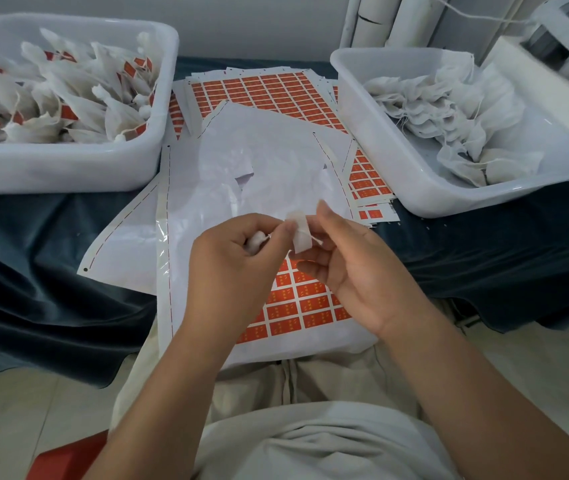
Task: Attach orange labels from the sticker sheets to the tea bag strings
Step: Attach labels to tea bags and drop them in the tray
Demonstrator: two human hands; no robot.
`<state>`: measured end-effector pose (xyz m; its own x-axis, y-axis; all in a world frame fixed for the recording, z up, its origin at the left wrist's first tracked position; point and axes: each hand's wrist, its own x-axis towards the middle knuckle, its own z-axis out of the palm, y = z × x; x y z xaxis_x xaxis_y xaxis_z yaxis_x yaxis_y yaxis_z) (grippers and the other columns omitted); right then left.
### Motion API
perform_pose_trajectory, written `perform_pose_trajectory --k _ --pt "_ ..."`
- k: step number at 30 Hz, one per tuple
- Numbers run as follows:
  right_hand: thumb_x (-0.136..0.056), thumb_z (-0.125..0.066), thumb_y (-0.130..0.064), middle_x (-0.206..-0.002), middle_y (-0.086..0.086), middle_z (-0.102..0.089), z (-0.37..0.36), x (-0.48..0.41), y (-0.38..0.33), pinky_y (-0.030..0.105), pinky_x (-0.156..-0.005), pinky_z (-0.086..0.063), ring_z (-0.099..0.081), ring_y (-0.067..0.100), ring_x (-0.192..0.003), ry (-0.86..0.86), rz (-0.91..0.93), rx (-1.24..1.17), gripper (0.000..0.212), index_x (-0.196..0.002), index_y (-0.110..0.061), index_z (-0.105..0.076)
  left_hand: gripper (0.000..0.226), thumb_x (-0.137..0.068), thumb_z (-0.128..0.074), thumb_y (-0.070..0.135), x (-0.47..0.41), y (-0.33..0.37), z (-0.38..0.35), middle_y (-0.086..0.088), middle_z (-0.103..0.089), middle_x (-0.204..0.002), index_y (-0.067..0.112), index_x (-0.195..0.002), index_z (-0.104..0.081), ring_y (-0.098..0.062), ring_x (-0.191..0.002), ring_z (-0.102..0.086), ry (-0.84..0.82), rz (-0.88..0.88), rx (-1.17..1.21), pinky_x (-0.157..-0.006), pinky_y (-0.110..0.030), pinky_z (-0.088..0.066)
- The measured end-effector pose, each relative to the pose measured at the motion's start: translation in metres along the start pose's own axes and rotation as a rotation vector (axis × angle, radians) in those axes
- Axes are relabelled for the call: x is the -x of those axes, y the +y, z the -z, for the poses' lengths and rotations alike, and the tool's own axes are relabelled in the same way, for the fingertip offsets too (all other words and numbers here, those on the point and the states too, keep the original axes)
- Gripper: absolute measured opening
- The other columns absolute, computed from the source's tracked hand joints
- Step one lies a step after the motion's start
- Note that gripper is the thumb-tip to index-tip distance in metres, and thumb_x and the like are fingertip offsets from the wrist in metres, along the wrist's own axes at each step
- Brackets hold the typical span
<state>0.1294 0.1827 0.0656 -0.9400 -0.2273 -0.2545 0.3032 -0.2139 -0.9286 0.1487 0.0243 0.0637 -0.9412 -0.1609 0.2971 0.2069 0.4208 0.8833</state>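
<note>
My left hand [238, 258] curls round a white tea bag [254, 242] in its palm and pinches the string at its fingertips. My right hand [349, 265] pinches a small label [301, 233], its white back side toward me, against that string. Both hands hover above a partly used sheet of orange labels [304, 303] that lies on my lap edge. More orange sticker sheets [265, 93] lie farther back on the table.
A white tub [68, 168] at the left holds several tea bags with orange labels on them. A white tub [414, 188] at the right holds several unlabelled tea bags. Empty white backing sheets [262, 161] cover the middle of the dark cloth [33, 254].
</note>
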Motion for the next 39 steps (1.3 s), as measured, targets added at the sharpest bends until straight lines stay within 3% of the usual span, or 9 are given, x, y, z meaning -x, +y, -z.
perform_pose_trajectory --k 3,5,9,15,22,27,32,35,39 --pt "-0.095 -0.07 -0.046 -0.105 0.0 -0.08 0.001 0.002 -0.002 0.028 -0.088 -0.059 -0.077 0.017 -0.099 -0.015 0.08 0.211 0.025 -0.11 -0.027 -0.078 0.023 -0.1 -0.07 0.034 -0.002 0.001 0.002 0.026 -0.07 -0.073 0.045 -0.079 -0.07 0.001 -0.073 -0.067 0.001 0.011 0.041 -0.059 -0.005 -0.045" --pt "-0.1 -0.068 -0.037 -0.097 -0.008 -0.081 0.003 0.005 -0.003 0.018 -0.08 -0.059 -0.078 0.011 -0.092 0.046 0.204 0.432 0.013 -0.101 -0.029 -0.079 0.024 -0.1 -0.069 0.036 -0.003 0.001 0.004 0.026 -0.069 -0.073 0.046 -0.078 -0.068 0.001 -0.074 -0.067 -0.001 0.022 0.037 -0.059 -0.004 -0.045" --pt "-0.105 -0.062 -0.036 -0.094 -0.017 -0.079 0.006 0.005 -0.006 0.013 -0.081 -0.057 -0.076 0.004 -0.091 0.084 0.334 0.642 0.017 -0.105 -0.029 -0.077 0.022 -0.1 -0.065 0.04 -0.006 -0.003 0.009 0.026 -0.067 -0.076 0.042 -0.078 -0.065 0.003 -0.075 -0.064 -0.09 0.049 -0.026 -0.06 -0.004 -0.044" --pt "-0.105 -0.054 -0.043 -0.089 -0.021 -0.072 0.008 0.006 -0.008 0.007 -0.074 -0.051 -0.071 -0.003 -0.088 0.094 0.431 0.898 0.018 -0.092 -0.038 -0.066 0.019 -0.102 -0.056 0.045 -0.012 -0.005 0.017 0.025 -0.062 -0.071 0.038 -0.087 -0.065 0.008 -0.079 -0.06 -0.245 0.041 -0.179 -0.058 -0.007 -0.039" --pt "-0.108 -0.054 -0.036 -0.089 -0.017 -0.074 0.003 0.006 -0.002 0.009 -0.068 -0.054 -0.074 0.002 -0.084 0.078 0.372 0.714 0.019 -0.096 -0.029 -0.068 0.024 -0.106 -0.054 0.04 -0.01 -0.005 0.014 0.026 -0.068 -0.082 0.041 -0.088 -0.069 0.002 -0.077 -0.063 -0.259 0.114 -0.003 -0.061 -0.005 -0.045" --pt "-0.11 -0.05 -0.036 -0.085 -0.014 -0.074 -0.001 0.008 0.0 0.009 -0.062 -0.053 -0.075 0.004 -0.079 0.071 0.328 0.6 0.021 -0.095 -0.032 -0.065 0.037 -0.108 -0.045 0.048 -0.008 -0.004 0.015 0.016 -0.057 -0.057 0.046 -0.088 -0.076 -0.001 -0.05 -0.05 -0.271 0.21 0.169 -0.052 -0.01 -0.045" --pt "-0.104 -0.048 -0.038 -0.076 -0.017 -0.067 -0.003 0.009 0.001 0.014 -0.06 -0.052 -0.07 0.006 -0.07 0.014 0.465 0.744 0.019 -0.089 -0.035 -0.059 0.044 -0.103 -0.054 0.053 -0.009 -0.003 0.016 0.005 -0.047 -0.055 0.026 -0.085 -0.083 -0.007 -0.046 -0.033 -0.319 0.474 0.468 -0.044 -0.017 -0.034" --pt "-0.103 -0.046 -0.038 -0.084 -0.014 -0.067 -0.002 0.007 0.002 0.015 -0.064 -0.053 -0.07 0.009 -0.076 0.019 0.5 0.785 0.017 -0.091 -0.036 -0.057 0.031 -0.091 -0.067 0.053 -0.009 -0.006 0.016 0.012 -0.055 -0.053 0.027 -0.082 -0.082 -0.006 -0.042 -0.041 -0.328 0.438 0.397 -0.047 -0.018 -0.037" --pt "-0.104 -0.046 -0.04 -0.088 -0.023 -0.069 0.003 0.006 -0.001 0.01 -0.068 -0.052 -0.073 0.0 -0.083 -0.011 0.464 0.769 0.016 -0.095 -0.038 -0.059 0.013 -0.089 -0.074 0.05 -0.011 -0.01 0.016 0.016 -0.074 -0.075 0.039 -0.093 -0.08 0.002 -0.051 -0.062 -0.313 0.368 0.233 -0.059 -0.022 -0.043"
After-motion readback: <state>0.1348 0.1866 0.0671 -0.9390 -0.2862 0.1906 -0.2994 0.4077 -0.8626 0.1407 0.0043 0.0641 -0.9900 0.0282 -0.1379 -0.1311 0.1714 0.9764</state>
